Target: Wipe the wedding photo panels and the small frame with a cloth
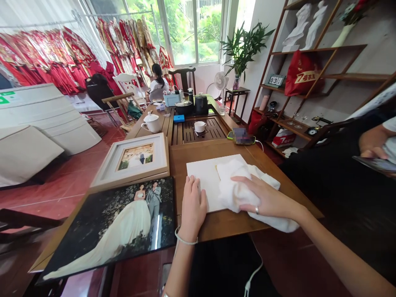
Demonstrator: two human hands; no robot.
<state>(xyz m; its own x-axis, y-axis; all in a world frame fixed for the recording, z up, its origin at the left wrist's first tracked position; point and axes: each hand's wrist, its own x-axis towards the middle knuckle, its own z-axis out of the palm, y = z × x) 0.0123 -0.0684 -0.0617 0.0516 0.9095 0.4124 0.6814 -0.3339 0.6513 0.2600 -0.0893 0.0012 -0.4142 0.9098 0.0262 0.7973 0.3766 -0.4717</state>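
Note:
My left hand lies flat, fingers together, on the near left corner of a white board that rests on the wooden table. My right hand, with a ring on one finger, presses down on a bunched white cloth that lies over the board's right side and trails off to the table's right edge. A bead bracelet sits on my left wrist.
A large glossy wedding photo panel and a framed photo lie to the left. Behind are a tea tray with cup, teapots and a phone. Another person's hand holds a phone at right. Someone sits far back by red garments.

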